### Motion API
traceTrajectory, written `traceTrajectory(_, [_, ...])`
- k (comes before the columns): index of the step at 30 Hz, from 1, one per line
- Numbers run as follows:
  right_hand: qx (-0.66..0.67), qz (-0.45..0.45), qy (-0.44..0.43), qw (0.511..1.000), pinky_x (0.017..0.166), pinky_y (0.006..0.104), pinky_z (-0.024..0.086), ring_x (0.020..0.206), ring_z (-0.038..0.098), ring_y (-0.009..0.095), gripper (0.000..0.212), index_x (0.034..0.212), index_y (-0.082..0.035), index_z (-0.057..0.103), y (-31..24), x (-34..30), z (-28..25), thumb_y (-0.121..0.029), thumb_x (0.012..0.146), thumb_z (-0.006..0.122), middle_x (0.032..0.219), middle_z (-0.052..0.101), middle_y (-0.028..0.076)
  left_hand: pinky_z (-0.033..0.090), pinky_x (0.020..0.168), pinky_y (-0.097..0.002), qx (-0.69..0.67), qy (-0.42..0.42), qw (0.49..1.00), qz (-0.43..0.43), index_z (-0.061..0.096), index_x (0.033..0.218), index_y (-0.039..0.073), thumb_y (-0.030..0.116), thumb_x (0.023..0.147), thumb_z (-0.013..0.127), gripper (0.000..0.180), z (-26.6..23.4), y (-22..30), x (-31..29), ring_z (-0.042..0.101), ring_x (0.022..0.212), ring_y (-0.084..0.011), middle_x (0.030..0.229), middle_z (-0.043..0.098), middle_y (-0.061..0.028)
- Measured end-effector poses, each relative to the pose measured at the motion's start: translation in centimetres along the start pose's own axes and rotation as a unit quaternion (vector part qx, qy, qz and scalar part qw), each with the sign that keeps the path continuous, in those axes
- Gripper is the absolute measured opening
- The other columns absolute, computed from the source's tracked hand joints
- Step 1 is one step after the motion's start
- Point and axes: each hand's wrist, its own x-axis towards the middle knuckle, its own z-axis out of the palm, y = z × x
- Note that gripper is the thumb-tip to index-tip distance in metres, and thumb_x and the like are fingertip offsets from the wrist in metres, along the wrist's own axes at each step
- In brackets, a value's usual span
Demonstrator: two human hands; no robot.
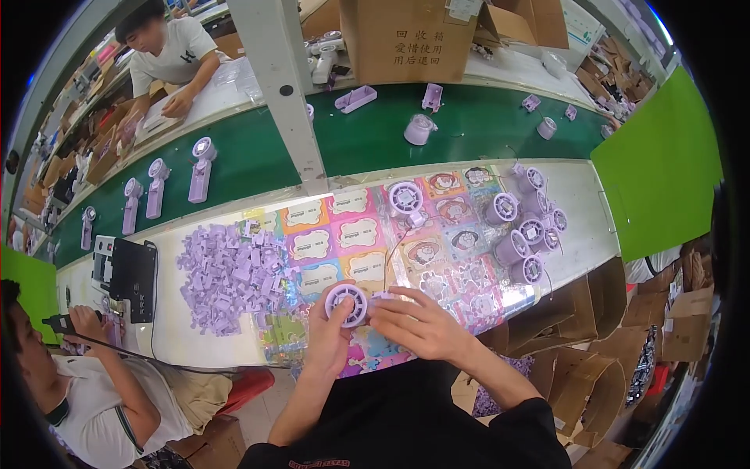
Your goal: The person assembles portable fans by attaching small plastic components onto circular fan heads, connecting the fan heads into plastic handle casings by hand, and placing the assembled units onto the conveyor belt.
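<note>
My left hand (331, 334) is closed around a round lilac fan head (356, 306), its thumb lying over the spoked face. Close beside it, my right hand (416, 322) pinches a small lilac plastic piece (381, 296) at the fan head's right side. Whether the two parts touch is hard to make out. A thin wire rises near the small piece. Beyond my hands, another fan head (405, 199) with a wire lies on the colourful printed sheets (367, 232). To the left spreads a big heap of small lilac pieces (234, 273).
Several lilac fan heads (532, 231) crowd the table's right side. Behind runs a green conveyor belt (476, 125) carrying handheld fans (156, 187) and loose parts. A metal post (293, 102) stands before it. One co-worker (101, 383) sits at left; another (176, 62) works across the belt.
</note>
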Motion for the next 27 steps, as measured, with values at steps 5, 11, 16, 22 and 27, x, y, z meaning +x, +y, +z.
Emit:
traceTrajectory(5, [0.025,0.008,-0.006,1.0,0.099,0.0477,0.055,0.108,0.066,0.032,0.032,0.108,0.002,0.063,0.5,-0.9,-0.2,0.002,0.077,0.072,0.112,0.065,0.017,0.059,0.078,-0.0311,-0.006,-0.001,1.0,-0.001,0.059,0.123,0.002,0.012,0.095,0.068,0.031,0.6,0.2,0.1,0.065,0.094,-0.0141,0.106,0.066,-0.0062])
traceTrajectory(11, [0.088,0.077,0.045,0.992,0.093,0.0408,0.058,0.104,0.067,0.034,0.035,0.112,0.003,0.062,0.4,-1.3,1.3,0.009,0.078,0.071,0.116,0.062,0.019,0.061,0.079,-0.0337,0.094,0.011,0.994,0.059,0.058,0.122,0.002,0.009,0.094,0.069,0.031,0.5,-0.7,0.0,0.066,0.094,-0.0158,0.105,0.066,-0.0078])
traceTrajectory(16, [0.194,0.255,0.114,0.94,0.083,0.0332,0.059,0.116,0.062,0.025,0.044,0.127,-0.001,0.064,-0.4,-0.7,1.5,0.008,0.084,0.07,0.134,0.055,0.019,0.06,0.079,-0.0324,0.039,0.009,0.999,0.038,0.058,0.122,0.002,0.009,0.093,0.07,0.032,1.1,0.0,-0.2,0.065,0.095,-0.015,0.107,0.065,-0.0074])
traceTrajectory(22, [0.185,0.233,0.067,0.952,0.104,0.043,0.047,0.125,0.057,0.033,0.031,0.111,-0.005,0.076,0.5,-0.6,1.1,0.002,0.08,0.076,0.129,0.063,0.014,0.058,0.083,-0.0308,0.06,0.014,0.994,0.086,0.058,0.122,0.002,0.009,0.093,0.07,0.033,1.1,-0.5,-0.3,0.064,0.098,-0.0153,0.108,0.065,-0.007])
traceTrajectory(27, [0.291,0.31,0.072,0.902,0.094,0.0388,0.053,0.113,0.064,0.033,0.032,0.114,-0.004,0.073,0.2,-1.0,1.1,-0.001,0.082,0.077,0.127,0.065,0.015,0.057,0.085,-0.0294,0.085,0.01,0.991,0.102,0.058,0.123,0.003,0.008,0.093,0.07,0.033,0.8,-0.6,-0.5,0.063,0.098,-0.014,0.11,0.064,-0.0065])
